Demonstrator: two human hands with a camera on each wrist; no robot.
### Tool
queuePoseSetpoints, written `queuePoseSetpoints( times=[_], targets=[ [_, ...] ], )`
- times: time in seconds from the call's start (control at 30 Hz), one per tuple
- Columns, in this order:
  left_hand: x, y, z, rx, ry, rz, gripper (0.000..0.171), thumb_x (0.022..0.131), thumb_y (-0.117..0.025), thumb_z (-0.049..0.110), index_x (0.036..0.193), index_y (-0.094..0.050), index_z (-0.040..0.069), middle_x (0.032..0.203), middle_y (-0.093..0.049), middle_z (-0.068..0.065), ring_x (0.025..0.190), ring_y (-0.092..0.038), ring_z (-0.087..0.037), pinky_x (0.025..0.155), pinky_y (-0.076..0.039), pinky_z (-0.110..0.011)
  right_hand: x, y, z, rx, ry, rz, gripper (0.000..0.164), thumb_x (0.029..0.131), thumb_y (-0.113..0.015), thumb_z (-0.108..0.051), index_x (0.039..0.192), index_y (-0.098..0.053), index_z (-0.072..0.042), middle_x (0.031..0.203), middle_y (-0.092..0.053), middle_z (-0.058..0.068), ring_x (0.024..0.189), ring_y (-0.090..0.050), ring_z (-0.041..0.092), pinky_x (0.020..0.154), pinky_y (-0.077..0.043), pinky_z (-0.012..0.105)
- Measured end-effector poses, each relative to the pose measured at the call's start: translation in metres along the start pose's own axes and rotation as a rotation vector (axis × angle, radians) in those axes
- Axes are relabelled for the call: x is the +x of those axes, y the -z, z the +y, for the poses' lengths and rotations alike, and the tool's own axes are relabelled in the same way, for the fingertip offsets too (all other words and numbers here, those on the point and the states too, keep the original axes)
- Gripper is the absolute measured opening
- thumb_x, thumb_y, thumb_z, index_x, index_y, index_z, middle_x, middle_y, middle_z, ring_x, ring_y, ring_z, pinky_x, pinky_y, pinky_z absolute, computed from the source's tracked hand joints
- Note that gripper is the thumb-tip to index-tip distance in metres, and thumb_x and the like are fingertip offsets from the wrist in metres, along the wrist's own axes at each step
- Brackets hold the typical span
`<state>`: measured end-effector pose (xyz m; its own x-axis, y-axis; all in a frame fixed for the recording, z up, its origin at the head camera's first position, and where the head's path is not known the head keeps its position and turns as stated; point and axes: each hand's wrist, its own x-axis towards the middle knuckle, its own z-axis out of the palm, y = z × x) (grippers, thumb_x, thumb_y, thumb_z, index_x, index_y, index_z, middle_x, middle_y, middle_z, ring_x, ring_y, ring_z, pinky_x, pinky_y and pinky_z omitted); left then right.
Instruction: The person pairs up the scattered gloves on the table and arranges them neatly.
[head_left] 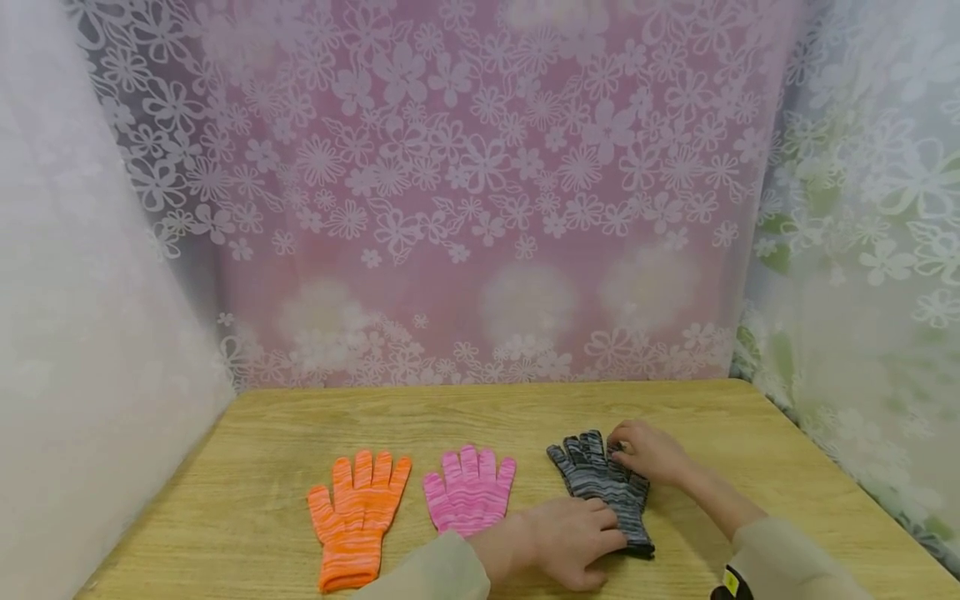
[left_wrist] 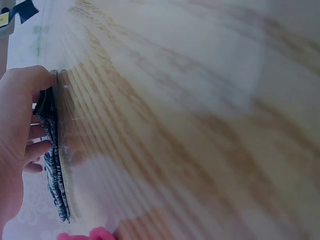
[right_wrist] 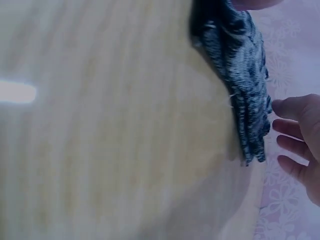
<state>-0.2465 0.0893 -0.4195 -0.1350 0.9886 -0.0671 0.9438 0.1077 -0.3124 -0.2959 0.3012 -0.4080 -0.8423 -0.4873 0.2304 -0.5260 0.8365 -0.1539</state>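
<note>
A black-and-grey striped knit glove (head_left: 611, 487) lies on the table's right side with its fingers pointing away from me. My left hand (head_left: 566, 537) rests over its palm and cuff, fingers spread; in the left wrist view the thumb (left_wrist: 40, 79) is down by the cuff (left_wrist: 45, 102). Beside the glove's far finger end is my right hand (head_left: 648, 450), loosely bent. The right wrist view shows its thumb tip (right_wrist: 287, 106) right at the striped knit (right_wrist: 250, 85), the other fingers hanging apart from the fabric.
To the left lie a pink striped glove (head_left: 472, 492), partly covered by my left forearm, and an orange striped glove (head_left: 360, 508). They rest on a wood-grain table (head_left: 262, 467). Flower-patterned curtains (head_left: 480, 208) hang behind and on both sides.
</note>
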Motion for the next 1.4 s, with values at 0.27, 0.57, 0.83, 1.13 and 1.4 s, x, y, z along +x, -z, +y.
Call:
queuePoseSetpoints(
  times=[0.27,0.57,0.83,1.13,1.4],
  targets=[
    [0.0,-0.001,-0.001,0.001,-0.004,0.007,0.041,0.092,-0.048,0.045,0.125,-0.052,0.022,0.11,-0.05,0.01,0.103,-0.044,-0.003,0.094,-0.03,-0.013,0.022,0.009,0.005,-0.019,0.088,0.01,0.008,0.083,-0.065,-0.003,0.088,-0.069,-0.008,0.088,-0.064,0.002,0.083,-0.06,0.025,0.069,-0.048,0.038],
    [0.001,0.0,-0.002,-0.021,0.01,-0.016,0.041,0.092,-0.048,0.046,0.125,-0.052,0.023,0.11,-0.049,0.011,0.104,-0.044,-0.001,0.094,-0.029,-0.013,0.04,0.0,0.004,-0.081,-0.012,-0.069,0.016,0.084,-0.064,-0.003,0.099,-0.068,-0.003,0.094,-0.066,0.009,0.087,-0.061,0.029,0.069,-0.05,0.039],
    [0.002,0.0,-0.002,-0.025,0.011,-0.027,0.039,0.092,-0.048,0.046,0.124,-0.052,0.024,0.109,-0.049,0.012,0.103,-0.044,-0.001,0.094,-0.029,-0.013,0.049,-0.01,0.008,-0.162,0.03,-0.068,0.012,0.082,-0.064,-0.002,0.075,-0.065,-0.011,0.071,-0.058,-0.001,0.064,-0.053,0.016,0.054,-0.043,0.03],
    [0.001,-0.001,-0.004,-0.019,0.005,-0.018,0.039,0.092,-0.048,0.045,0.124,-0.052,0.023,0.107,-0.049,0.012,0.101,-0.044,-0.001,0.093,-0.03,-0.013,0.055,-0.014,0.003,-0.205,0.066,0.052,0.007,0.08,-0.065,-0.003,0.08,-0.067,-0.009,0.074,-0.061,0.002,0.067,-0.057,0.019,0.057,-0.046,0.031],
    [0.002,-0.003,-0.002,0.011,-0.003,0.007,0.04,0.092,-0.048,0.045,0.124,-0.053,0.022,0.108,-0.05,0.01,0.103,-0.045,-0.003,0.094,-0.03,-0.013,0.056,-0.023,-0.002,-0.23,0.079,0.026,0.006,0.08,-0.066,-0.003,0.083,-0.068,-0.008,0.075,-0.063,0.003,0.067,-0.058,0.019,0.056,-0.046,0.031]
  ],
)
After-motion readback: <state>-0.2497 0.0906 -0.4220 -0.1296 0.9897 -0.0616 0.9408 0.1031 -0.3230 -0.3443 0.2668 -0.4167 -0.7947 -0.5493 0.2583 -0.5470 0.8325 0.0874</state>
